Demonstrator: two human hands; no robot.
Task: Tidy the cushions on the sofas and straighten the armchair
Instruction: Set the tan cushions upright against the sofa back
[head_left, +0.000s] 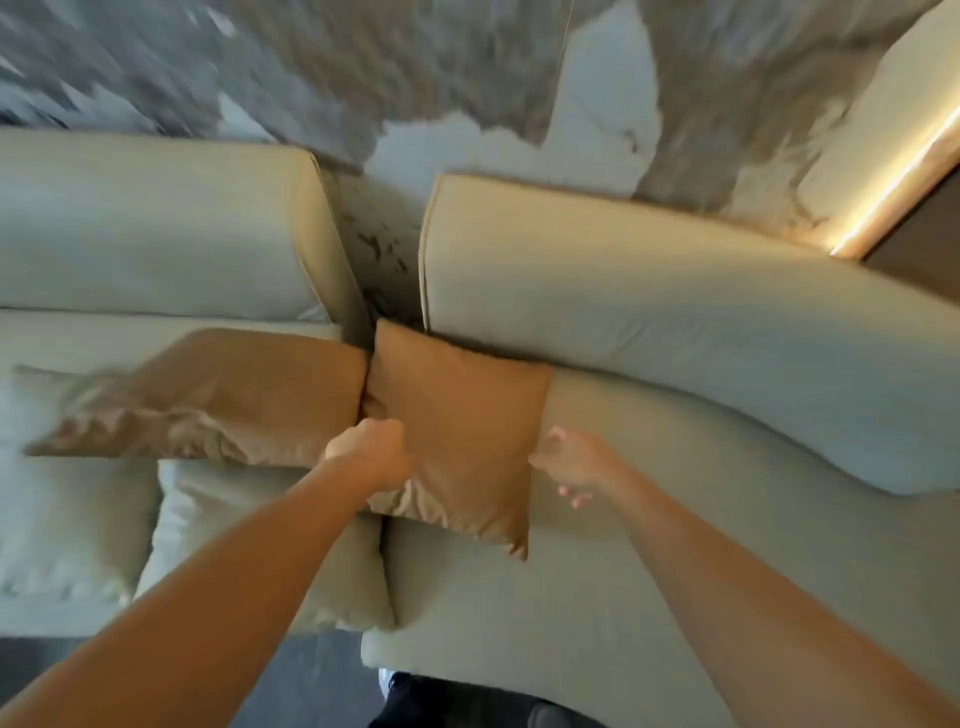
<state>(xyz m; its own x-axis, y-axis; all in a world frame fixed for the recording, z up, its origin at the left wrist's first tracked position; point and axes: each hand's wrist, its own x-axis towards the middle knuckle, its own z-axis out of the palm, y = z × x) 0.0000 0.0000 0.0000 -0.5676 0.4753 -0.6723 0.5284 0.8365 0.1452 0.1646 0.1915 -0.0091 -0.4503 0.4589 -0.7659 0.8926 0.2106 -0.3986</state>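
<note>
I'm looking down at two beige sofas set side by side w/ a gap between backrests. Left sofa (156, 228), right sofa (675, 322).

Tan cushion (462, 431) sits at the left end of the right sofa's seat, top corner leaning on the backrest, lower edge overhanging the seam between the seats.

My left hand (371, 449) is a closed fist pressed on the cushion's left edge; can't tell if it's gripping fabric or just pushing.

My right hand (574, 465) is at the cushion's right edge, fingers loosely curled, touching the edge but not clamped on it.

2nd tan cushion (223, 395) lies flat on the left sofa, blurred, its right end butting the first. A pale cushion (249, 525) lies below it, near the seat front.
</note>
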